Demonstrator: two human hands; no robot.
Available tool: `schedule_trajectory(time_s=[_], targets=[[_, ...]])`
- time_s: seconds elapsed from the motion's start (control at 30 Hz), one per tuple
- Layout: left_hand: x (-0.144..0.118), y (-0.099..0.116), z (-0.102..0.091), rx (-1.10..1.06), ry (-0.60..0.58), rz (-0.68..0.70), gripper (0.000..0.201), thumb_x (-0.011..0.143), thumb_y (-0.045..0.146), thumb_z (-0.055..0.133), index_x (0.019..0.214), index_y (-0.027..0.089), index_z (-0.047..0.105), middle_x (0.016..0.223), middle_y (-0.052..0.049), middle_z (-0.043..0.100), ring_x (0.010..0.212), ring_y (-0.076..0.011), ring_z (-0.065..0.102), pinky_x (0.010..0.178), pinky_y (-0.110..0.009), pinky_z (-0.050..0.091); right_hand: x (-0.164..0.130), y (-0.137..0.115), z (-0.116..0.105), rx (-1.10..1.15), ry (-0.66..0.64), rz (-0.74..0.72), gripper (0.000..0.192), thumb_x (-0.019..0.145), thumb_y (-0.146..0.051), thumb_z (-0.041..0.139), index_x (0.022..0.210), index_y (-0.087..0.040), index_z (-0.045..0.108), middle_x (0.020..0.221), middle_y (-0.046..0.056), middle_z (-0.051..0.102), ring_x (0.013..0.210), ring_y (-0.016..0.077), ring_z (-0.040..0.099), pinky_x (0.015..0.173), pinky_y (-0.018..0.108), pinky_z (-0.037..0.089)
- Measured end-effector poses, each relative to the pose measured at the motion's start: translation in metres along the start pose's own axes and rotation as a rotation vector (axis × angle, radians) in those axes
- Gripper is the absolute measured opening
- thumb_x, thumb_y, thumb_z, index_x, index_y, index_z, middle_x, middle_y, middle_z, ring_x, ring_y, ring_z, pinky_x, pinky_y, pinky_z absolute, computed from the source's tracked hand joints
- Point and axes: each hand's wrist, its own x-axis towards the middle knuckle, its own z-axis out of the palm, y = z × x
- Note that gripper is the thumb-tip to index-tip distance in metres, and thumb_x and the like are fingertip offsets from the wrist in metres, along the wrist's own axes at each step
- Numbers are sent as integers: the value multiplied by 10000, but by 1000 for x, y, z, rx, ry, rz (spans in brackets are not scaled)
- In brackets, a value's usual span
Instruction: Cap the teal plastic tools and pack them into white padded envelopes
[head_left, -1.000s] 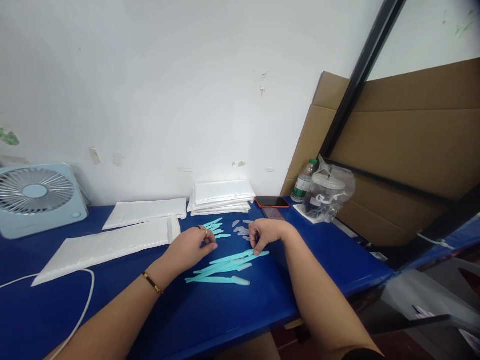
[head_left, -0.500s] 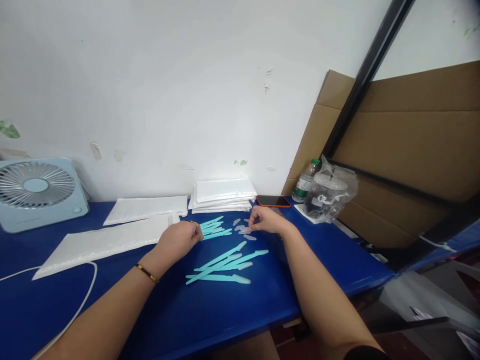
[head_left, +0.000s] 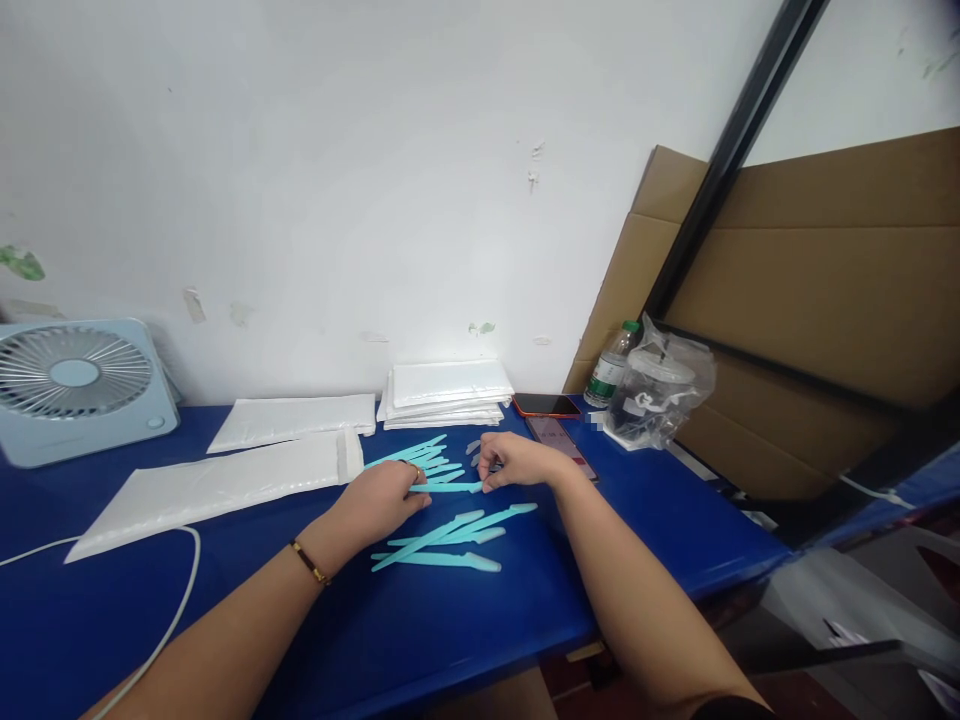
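Note:
My left hand [head_left: 386, 495] is closed on the handle of a turquoise eyebrow razor [head_left: 448, 488], held level with its blade end to the right. At that end my right hand [head_left: 514, 462] pinches a small clear blade cap, mostly hidden by the fingertips. Several loose clear caps [head_left: 472, 447] lie just behind the right fingers, partly covered. Beyond the left hand is a pile of turquoise razors [head_left: 424, 452]. Nearer me, several more razors [head_left: 442, 535] lie crossed over one another, blade ends to the right.
White padded mailers [head_left: 247, 485] lie at left, with a stack of mailers [head_left: 446, 385] against the wall. Two phones, one an orange-edged phone [head_left: 547, 405], sit behind my right hand. A bottle [head_left: 609, 370] and bagged cup [head_left: 656, 395] stand right; a fan [head_left: 82, 390] and white cable [head_left: 184, 590] left.
My left hand has moved right and taken a razor; the near group has one fewer. My right hand has come from the clear caps toward me and left, to the razor's blade end.

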Motion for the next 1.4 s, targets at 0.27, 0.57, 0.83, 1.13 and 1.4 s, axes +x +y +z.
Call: schedule_trajectory(time_s=[0.27,0.57,0.83,1.13,1.4], targets=[[3,-11,-11,-29,39,-25,387,844,442,349,705,229,640,800,-22,669,739,-177,582,627,-265,362,-4,9,-4,13,85,56,76,666,-240,704,713,-182,688,852,24,538,764,140,525,625,216,381],[-7,-12,-23,-30,33,-53,381,704,573,496,806,240,651,843,-23,639,771,-190,576,606,-259,378,-7,-1,-4,75,95,16,224,677,-385,696,796,-196,706,841,15,531,755,127,519,624,206,395],[-12,9,-5,-76,-188,-27,251,712,448,524,670,225,633,694,3,654,603,-151,549,495,-242,332,5,-23,10,45,-163,-88,252,654,-397,713,775,-176,724,780,13,541,688,108,490,553,192,362],[1,-10,-9,92,60,-63,209,778,345,509,691,199,631,809,-40,653,717,-173,586,608,-268,374,-7,0,-7,6,131,147,217,674,-365,694,747,-161,696,852,36,547,719,128,518,592,212,381],[-4,1,-9,-70,58,-27,273,782,445,481,788,219,634,868,-28,645,777,-182,585,635,-260,400,-29,5,-20,0,-281,275,287,473,-333,793,707,-184,724,656,-17,609,575,115,513,501,208,346]])
